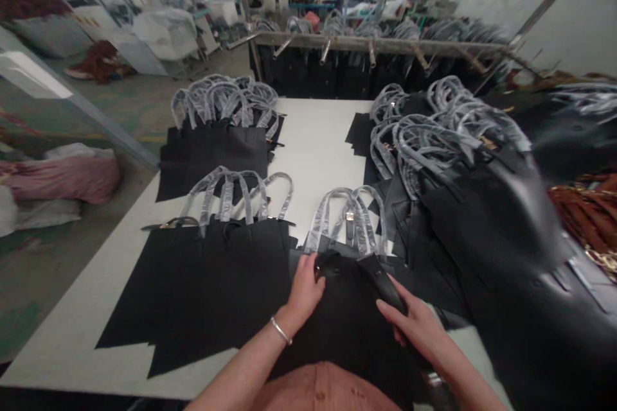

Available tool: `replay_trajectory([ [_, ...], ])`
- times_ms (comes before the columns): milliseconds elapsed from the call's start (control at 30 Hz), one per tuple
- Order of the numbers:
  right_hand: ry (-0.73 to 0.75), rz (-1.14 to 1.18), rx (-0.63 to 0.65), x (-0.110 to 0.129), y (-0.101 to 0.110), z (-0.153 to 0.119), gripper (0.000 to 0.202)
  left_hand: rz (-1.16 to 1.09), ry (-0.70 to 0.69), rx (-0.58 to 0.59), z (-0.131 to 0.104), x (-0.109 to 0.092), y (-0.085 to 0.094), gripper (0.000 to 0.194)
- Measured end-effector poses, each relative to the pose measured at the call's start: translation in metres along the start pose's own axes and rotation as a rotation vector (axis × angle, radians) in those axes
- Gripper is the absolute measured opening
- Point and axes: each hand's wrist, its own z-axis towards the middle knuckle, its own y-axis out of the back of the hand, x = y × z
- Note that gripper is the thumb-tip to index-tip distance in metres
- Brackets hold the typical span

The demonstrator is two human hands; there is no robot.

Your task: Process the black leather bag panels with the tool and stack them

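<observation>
A black bag panel [344,314] lies in front of me, its handles [340,205] wrapped in clear plastic and standing up at its far edge. My left hand [307,289] is closed at the panel's upper left, near the base of a handle, by a small dark part whose shape is unclear. A black strap [383,282] reaches over the panel, and my right hand [409,318] grips it between thumb and fingers. Beyond the panel, a gold buckle [349,216] shows between the handles. More black panels [207,282] with wrapped handles are stacked to the left.
Another stack of black panels [212,154] sits at the table's back left. Many black pieces [486,218] with wrapped handles cover the right side. A metal rack [385,45] with pegs stands behind the white table [313,141]. Brown pieces [585,212] lie at far right.
</observation>
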Motion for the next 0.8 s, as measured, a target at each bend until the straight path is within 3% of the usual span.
replay_trajectory([
  [67, -0.030, 0.020, -0.034, -0.013, 0.011, -0.003, 0.078, 0.249, 0.038, -0.012, 0.017, 0.001, 0.015, 0.046],
  [133, -0.067, 0.068, -0.067, -0.027, 0.019, -0.009, 0.078, 0.438, 0.051, 0.030, 0.030, 0.002, 0.025, 0.034],
  [300, -0.121, 0.077, -0.062, -0.043, 0.019, -0.015, 0.075, 0.716, -0.029, 0.077, 0.038, 0.005, 0.028, 0.022],
  [467, -0.082, 0.091, 0.062, -0.023, 0.005, 0.009, 0.067, 0.755, -0.022, 0.103, 0.041, 0.000, 0.027, 0.022],
  [633, 0.000, 0.076, -0.055, -0.003, -0.001, 0.036, 0.065, 0.732, -0.010, 0.140, 0.043, -0.002, 0.029, 0.021],
  [800, -0.002, 0.070, -0.089, -0.025, 0.012, 0.011, 0.069, 0.575, -0.166, 0.035, 0.039, 0.013, 0.030, 0.015],
])
